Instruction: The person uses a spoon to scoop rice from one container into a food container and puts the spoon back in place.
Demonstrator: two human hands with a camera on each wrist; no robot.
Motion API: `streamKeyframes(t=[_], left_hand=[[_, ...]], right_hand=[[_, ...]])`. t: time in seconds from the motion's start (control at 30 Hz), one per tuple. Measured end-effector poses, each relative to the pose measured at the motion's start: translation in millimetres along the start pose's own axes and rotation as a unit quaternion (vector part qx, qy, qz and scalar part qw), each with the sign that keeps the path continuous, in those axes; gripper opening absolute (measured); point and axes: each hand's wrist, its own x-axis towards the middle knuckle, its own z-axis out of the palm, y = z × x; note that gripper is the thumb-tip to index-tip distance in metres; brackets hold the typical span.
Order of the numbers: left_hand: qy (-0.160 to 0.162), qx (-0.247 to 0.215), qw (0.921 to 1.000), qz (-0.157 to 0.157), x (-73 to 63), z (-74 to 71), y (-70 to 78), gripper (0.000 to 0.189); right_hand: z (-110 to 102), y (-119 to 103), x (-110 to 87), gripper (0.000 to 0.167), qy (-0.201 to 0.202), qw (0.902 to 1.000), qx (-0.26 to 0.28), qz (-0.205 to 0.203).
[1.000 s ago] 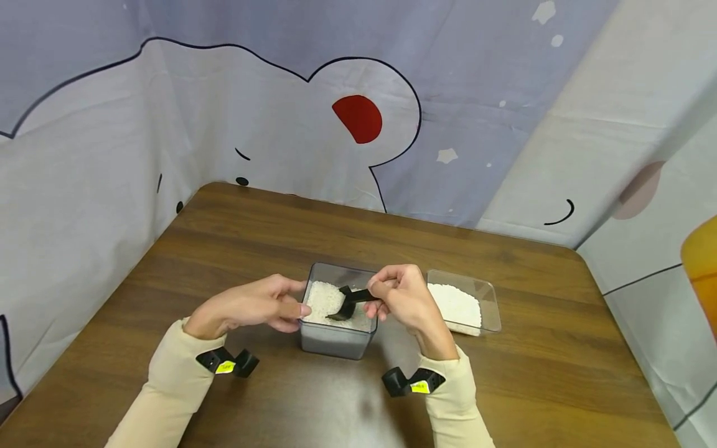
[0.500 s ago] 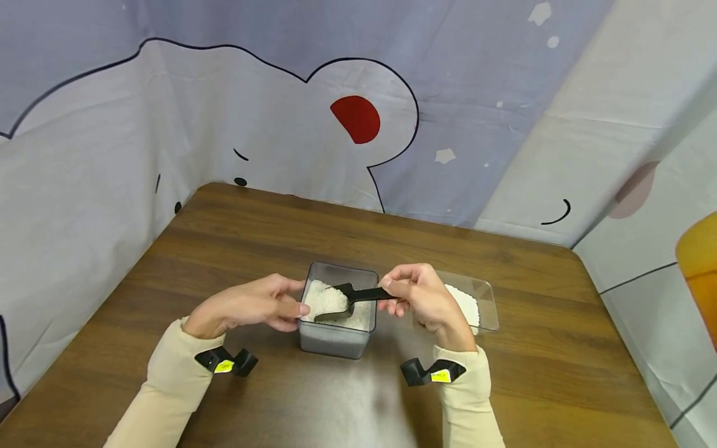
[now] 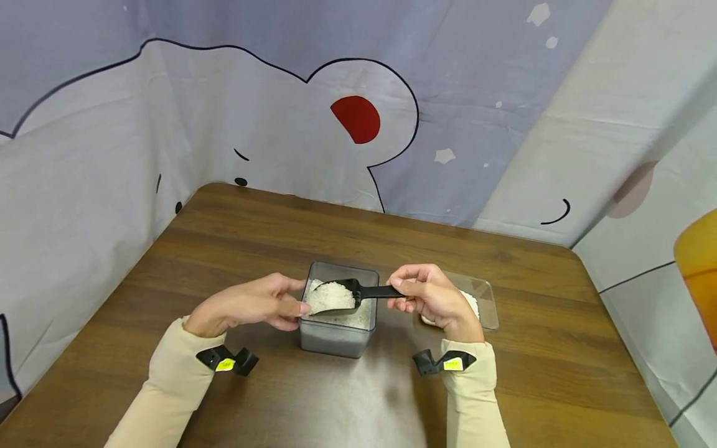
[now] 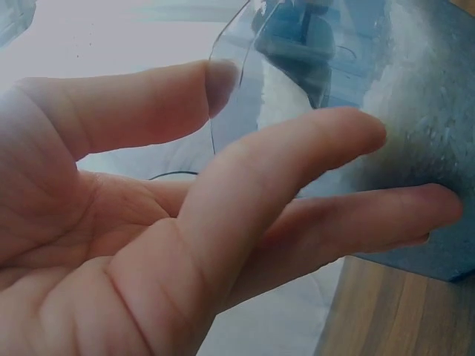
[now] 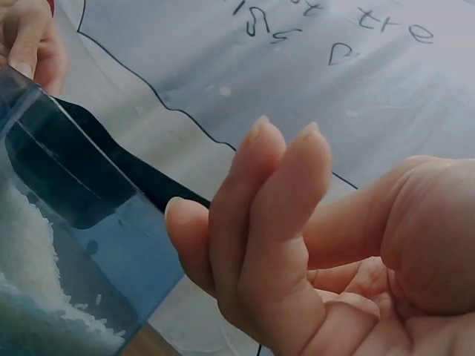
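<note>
A black scoop (image 3: 355,287), heaped with white rice (image 3: 334,297), lies over the near part of a grey see-through container (image 3: 330,342) that has more rice inside. My right hand (image 3: 434,295) pinches the end of the scoop's handle, to the right of the container; in the right wrist view the fingers hide that end. At the container's left wall, my left hand (image 3: 252,303) holds the rim, its thumb tip just over the edge. The left wrist view shows its fingers (image 4: 326,144) against the outer side of the wall.
Partly behind my right hand is a shallow clear tray (image 3: 486,305) with white grains in it. All stands on a brown wooden table (image 3: 269,230). Printed fabric (image 3: 269,118) hangs along the back and sides.
My right hand has moved right, drawing the scoop up out of the rice. The scoop has levelled and now carries a heap. My left hand and the container have stayed in place.
</note>
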Motion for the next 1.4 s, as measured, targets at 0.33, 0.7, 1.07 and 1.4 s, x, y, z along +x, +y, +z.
streamKeyframes(t=[0.33, 0.7, 1.07, 1.4], left_hand=[[0.007, 0.01, 0.9999, -0.005, 2.3, -0.4, -0.7, 0.07], [0.005, 0.01, 0.9999, 0.004, 3.2, -0.8, -0.9, 0.069], [0.022, 0.02, 0.9995, -0.011, -1.1, 0.4, 0.4, 0.074], [0.007, 0.014, 0.9999, -0.004, -0.3, 0.3, 0.6, 0.072]], right_hand=[[-5.5, -8.4, -9.4, 0.011, 0.01, 0.9997, -0.002, -0.02], [-8.4, -20.2, -20.8, 0.013, 0.021, 0.9989, 0.006, -0.041], [-15.8, -30.8, -38.5, 0.014, 0.049, 0.9967, 0.003, -0.065], [-32.5, -40.3, -59.2, 0.019, 0.06, 0.9924, 0.013, -0.106]])
